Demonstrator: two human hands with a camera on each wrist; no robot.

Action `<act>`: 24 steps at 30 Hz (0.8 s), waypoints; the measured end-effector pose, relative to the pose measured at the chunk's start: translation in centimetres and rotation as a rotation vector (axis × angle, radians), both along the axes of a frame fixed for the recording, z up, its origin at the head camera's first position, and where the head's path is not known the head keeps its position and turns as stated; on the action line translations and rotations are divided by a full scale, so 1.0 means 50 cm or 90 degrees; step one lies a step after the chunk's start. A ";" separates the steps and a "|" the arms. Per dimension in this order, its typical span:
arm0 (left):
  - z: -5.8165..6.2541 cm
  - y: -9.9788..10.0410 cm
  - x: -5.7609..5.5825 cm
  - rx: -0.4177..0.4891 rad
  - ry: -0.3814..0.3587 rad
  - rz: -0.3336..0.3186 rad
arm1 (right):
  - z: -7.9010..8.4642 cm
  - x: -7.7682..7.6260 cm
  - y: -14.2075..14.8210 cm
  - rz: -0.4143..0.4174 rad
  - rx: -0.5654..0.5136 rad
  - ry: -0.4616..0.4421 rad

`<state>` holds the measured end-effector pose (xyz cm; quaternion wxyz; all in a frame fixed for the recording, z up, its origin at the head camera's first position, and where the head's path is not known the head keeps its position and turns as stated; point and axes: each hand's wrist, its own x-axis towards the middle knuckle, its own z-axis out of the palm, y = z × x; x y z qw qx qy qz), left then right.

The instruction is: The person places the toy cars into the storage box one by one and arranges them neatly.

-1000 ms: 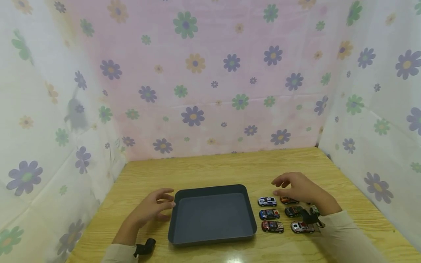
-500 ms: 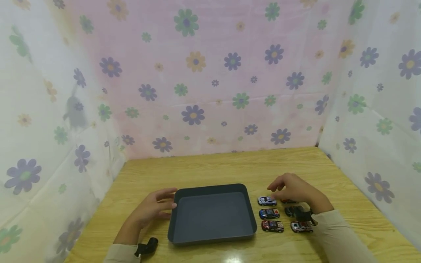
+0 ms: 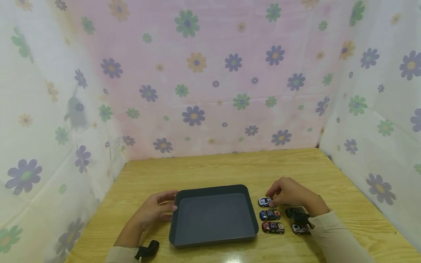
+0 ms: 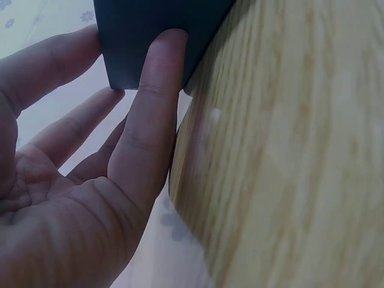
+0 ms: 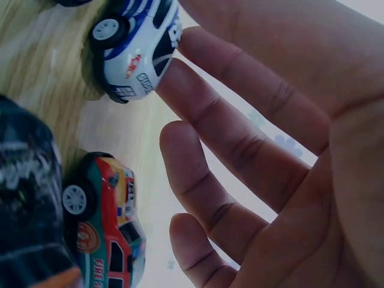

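Observation:
My left hand (image 3: pixel 156 208) is at the left side of a dark grey rectangular tray (image 3: pixel 213 219). In the left wrist view its thumb lies against the tray's outer wall (image 4: pixel 138 24), while other fingertips touch near the corner, fairly straight. My right hand (image 3: pixel 292 193) pinches a white toy car (image 3: pixel 263 201) with blue markings, thumb on the near side and index finger on the far side. The car is at table level. Up close in the right wrist view, two fingertips meet the white car's side (image 5: pixel 141 66), and the other fingers hang loosely bent below.
Below the white car stand a blue toy car (image 3: pixel 269 214) and a red one (image 3: pixel 273 227). A white-and-red car (image 3: pixel 300 229) and a dark car (image 3: pixel 290 212) are partly covered by the right wrist's camera. A red-and-green car (image 5: pixel 111 222) stands nearby. Flowered cloth (image 3: pixel 210 80) walls the table.
My right hand has come down and left, from above the cars onto the white toy car. My left hand has shifted slightly right, up to the tray.

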<state>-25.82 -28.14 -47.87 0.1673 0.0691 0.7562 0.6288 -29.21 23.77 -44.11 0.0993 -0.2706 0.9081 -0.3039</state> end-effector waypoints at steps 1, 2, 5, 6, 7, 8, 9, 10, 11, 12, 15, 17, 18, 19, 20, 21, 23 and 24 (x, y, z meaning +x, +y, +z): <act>0.000 0.000 0.001 0.001 -0.002 0.002 | -0.001 0.000 -0.001 -0.003 0.003 -0.001; -0.001 0.000 0.001 0.002 -0.003 0.004 | -0.002 0.001 -0.002 -0.007 0.005 -0.002; 0.000 0.000 0.002 0.002 -0.002 0.004 | -0.006 0.002 -0.004 -0.021 0.006 -0.010; 0.000 0.000 0.002 0.002 -0.001 0.002 | -0.008 0.002 -0.005 -0.026 0.007 -0.013; 0.000 0.000 0.002 0.002 0.001 0.000 | -0.010 0.001 -0.005 -0.032 0.008 -0.015; 0.001 0.000 0.003 0.000 0.003 0.000 | -0.012 0.001 -0.005 -0.037 0.009 -0.016; 0.001 -0.001 0.003 -0.001 0.005 -0.001 | -0.014 0.001 -0.006 -0.040 0.009 -0.016; 0.001 -0.001 0.003 -0.001 0.006 -0.001 | -0.016 0.000 -0.006 -0.042 0.010 -0.015; 0.001 -0.001 0.003 -0.002 0.007 -0.002 | -0.017 -0.001 -0.006 -0.043 0.010 -0.013; 0.000 -0.001 0.002 -0.002 0.005 -0.001 | -0.017 -0.001 -0.006 -0.043 0.010 -0.011; -0.002 -0.001 0.002 0.001 -0.007 0.001 | -0.017 -0.001 -0.007 -0.035 0.007 -0.003; -0.005 -0.001 0.002 0.004 -0.016 0.000 | -0.016 0.001 -0.007 -0.027 0.006 0.003; -0.006 -0.001 0.002 0.008 -0.020 -0.001 | -0.015 0.001 -0.008 -0.023 0.006 0.006; -0.006 -0.001 0.002 0.011 -0.021 -0.002 | -0.014 0.001 -0.008 -0.019 0.006 0.010; -0.007 -0.002 0.002 0.014 -0.022 -0.004 | -0.013 0.001 -0.008 -0.016 0.006 0.016; -0.007 -0.002 0.002 0.017 -0.021 -0.006 | -0.012 0.001 -0.008 -0.014 0.006 0.019; -0.007 -0.003 0.002 0.024 -0.021 -0.011 | -0.009 0.000 -0.009 -0.013 0.003 0.024; -0.006 -0.003 0.002 0.026 -0.020 -0.013 | -0.008 0.000 -0.009 -0.014 0.002 0.028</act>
